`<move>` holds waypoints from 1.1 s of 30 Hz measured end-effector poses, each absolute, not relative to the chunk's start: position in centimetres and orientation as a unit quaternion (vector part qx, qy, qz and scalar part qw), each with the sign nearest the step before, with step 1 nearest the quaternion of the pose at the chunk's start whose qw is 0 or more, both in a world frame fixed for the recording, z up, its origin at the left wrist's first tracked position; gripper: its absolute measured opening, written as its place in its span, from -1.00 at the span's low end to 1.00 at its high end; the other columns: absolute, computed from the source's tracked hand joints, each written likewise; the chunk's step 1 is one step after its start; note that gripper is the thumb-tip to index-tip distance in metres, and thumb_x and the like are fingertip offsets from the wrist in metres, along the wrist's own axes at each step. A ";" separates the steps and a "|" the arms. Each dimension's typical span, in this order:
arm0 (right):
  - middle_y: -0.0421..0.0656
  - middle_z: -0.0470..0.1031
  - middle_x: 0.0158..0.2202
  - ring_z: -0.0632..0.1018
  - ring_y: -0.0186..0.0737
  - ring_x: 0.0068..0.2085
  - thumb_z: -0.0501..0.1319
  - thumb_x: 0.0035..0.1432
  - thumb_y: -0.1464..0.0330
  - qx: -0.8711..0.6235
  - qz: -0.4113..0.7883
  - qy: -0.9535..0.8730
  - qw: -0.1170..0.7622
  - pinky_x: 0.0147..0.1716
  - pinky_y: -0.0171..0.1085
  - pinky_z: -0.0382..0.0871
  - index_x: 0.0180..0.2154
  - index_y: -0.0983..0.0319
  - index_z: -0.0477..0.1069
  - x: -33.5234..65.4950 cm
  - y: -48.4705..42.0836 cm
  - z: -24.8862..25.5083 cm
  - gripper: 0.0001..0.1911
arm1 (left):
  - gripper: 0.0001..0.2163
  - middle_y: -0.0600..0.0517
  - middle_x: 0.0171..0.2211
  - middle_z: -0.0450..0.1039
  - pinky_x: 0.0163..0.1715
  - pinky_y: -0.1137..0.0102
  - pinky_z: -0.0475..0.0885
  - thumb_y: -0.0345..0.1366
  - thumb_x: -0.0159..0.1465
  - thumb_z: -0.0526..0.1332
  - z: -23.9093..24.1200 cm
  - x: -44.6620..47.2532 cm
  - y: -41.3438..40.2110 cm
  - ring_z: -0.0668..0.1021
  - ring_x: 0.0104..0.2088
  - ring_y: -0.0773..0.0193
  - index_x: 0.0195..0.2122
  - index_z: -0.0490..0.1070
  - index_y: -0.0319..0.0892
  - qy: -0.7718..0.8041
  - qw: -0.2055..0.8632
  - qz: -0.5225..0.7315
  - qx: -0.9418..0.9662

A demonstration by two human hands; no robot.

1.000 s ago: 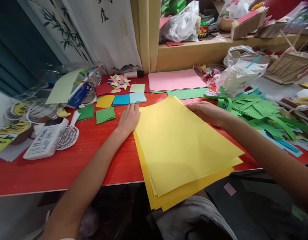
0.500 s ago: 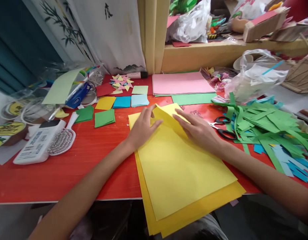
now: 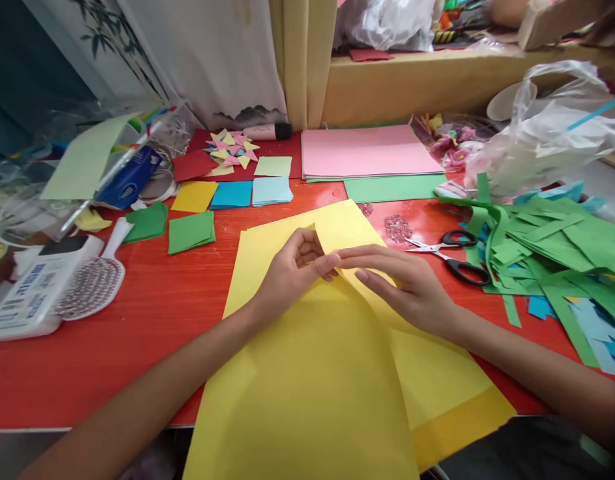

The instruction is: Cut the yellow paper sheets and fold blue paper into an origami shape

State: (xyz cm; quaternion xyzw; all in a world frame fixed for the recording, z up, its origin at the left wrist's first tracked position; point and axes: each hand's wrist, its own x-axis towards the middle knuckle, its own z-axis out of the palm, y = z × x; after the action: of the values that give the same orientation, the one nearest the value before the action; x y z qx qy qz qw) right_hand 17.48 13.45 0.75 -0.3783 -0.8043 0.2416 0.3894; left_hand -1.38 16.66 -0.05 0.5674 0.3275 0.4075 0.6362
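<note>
Large yellow paper sheets (image 3: pixel 432 370) lie in a stack over the table's front edge. The top yellow sheet (image 3: pixel 307 380) is lifted and bowed, its near part curving toward me and to the left. My left hand (image 3: pixel 287 277) is closed on the far edge of this sheet, thumb against curled fingers. My right hand (image 3: pixel 412 290) has its fingers stretched out, the thumb apart below them. Its fingertips reach the left hand's thumb at the sheet's edge. Black-handled scissors (image 3: pixel 454 257) lie to the right of the stack, blades pointing left.
Green paper strips (image 3: pixel 552 247) pile up at right, below a plastic bag (image 3: pixel 537 143). Pink sheets (image 3: pixel 367 150) lie at the back. Small green squares (image 3: pixel 192 232), a hairbrush (image 3: pixel 92 283) and a white bottle (image 3: pixel 37 287) are on the left of the red table (image 3: pixel 152 373).
The top yellow sheet has come up off the stack and shifted left toward me. My left hand's fingers have curled onto its edge. My right hand has moved in beside the left.
</note>
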 end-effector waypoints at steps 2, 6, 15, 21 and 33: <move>-0.14 0.49 -0.09 0.52 -0.21 -0.05 0.17 0.23 0.33 -0.391 0.284 -0.768 0.421 -0.07 -0.21 0.47 0.05 0.05 0.35 17.1 14.1 1.0 -0.66 | -0.77 0.11 -0.36 0.35 -0.33 0.49 0.45 -0.27 0.16 0.31 0.3 -1.2 16.1 0.48 -0.36 0.42 -0.27 0.26 -0.16 0.307 0.679 0.361 0.560; -0.12 0.23 0.20 0.27 -0.14 0.24 0.16 0.23 0.23 -0.343 0.349 -0.785 0.379 0.17 -0.13 0.26 0.18 0.02 0.21 16.1 15.1 0.6 -0.52 | -0.79 0.12 -0.38 0.27 -0.31 0.50 0.43 -0.31 0.16 0.31 0.6 -1.3 15.3 0.46 -0.32 0.41 -0.30 0.25 -0.14 0.266 0.738 0.283 0.552; -0.11 0.01 0.34 0.20 -0.14 0.29 0.16 0.21 0.35 -0.295 0.517 -0.738 0.318 0.14 -0.12 0.31 0.33 -0.03 -0.30 15.9 14.9 -0.7 -0.17 | -0.80 0.09 -0.27 0.39 -0.30 0.61 0.43 -0.37 0.22 0.26 0.1 -1.8 16.0 0.48 -0.28 0.47 -0.13 0.44 -0.04 0.232 0.726 0.331 0.556; -0.15 0.07 0.31 0.19 -0.18 0.30 0.20 0.17 0.40 -0.278 0.549 -0.720 0.321 0.15 -0.16 0.30 0.31 -0.05 -0.21 16.5 15.2 -0.4 -0.17 | -0.74 0.10 -0.29 0.39 -0.31 0.62 0.45 -0.39 0.18 0.29 0.4 -1.7 15.9 0.46 -0.30 0.48 -0.11 0.49 0.01 0.245 0.724 0.307 0.567; -0.18 0.07 0.31 0.10 -0.22 0.33 0.15 0.17 0.47 -0.257 0.575 -0.714 0.306 0.16 -0.17 0.27 0.29 -0.03 -0.13 16.5 15.1 0.0 -0.24 | -0.79 0.09 -0.35 0.42 -0.42 0.58 0.46 -0.46 0.16 0.29 0.6 -1.4 15.7 0.47 -0.36 0.44 -0.20 0.54 -0.07 0.240 0.707 0.333 0.576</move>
State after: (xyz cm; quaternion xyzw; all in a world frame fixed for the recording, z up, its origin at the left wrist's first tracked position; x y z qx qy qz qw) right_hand 16.48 15.12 0.03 -0.2565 -0.7142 0.5750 0.3057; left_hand -1.36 15.75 0.57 0.5761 0.2396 0.3326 0.7071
